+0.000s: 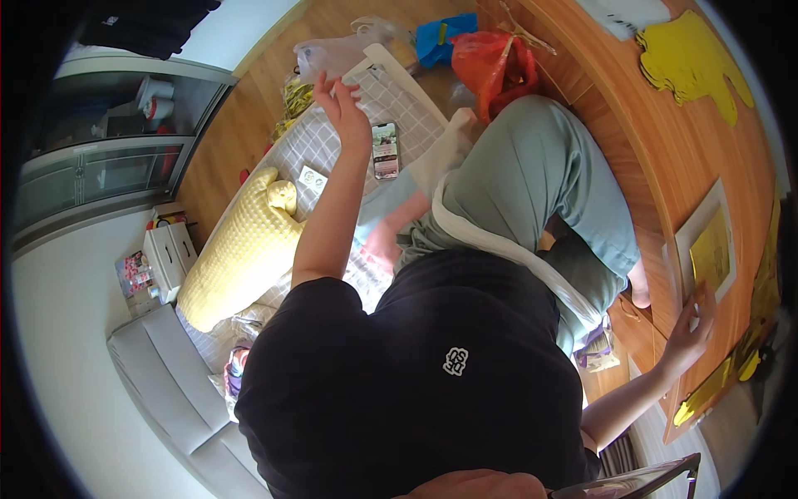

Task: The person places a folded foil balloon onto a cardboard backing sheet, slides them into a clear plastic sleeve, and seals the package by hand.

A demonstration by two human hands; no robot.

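A: What colour is the table (665,158)?

B: Orange-brown, with wood grain. The flat cut-out shape (690,62) is bright yellow, and the framed panel (709,254) is yellow inside a whitish border.

A: And the bed sheet (320,137)?

B: Grey, crossed by white grid lines. The blanket (237,258) is pale yellow with a fine waffle-like pattern.

A: Clothes?

B: Black T-shirt (399,382), white-and-black patch (455,362), grey-green trousers (524,166).

A: Bags?

B: One red bag (490,71), shiny and plain.

Home bdrm; bed (291,154) w/ grey headbd (166,358); dresser-side cab. (161,259)
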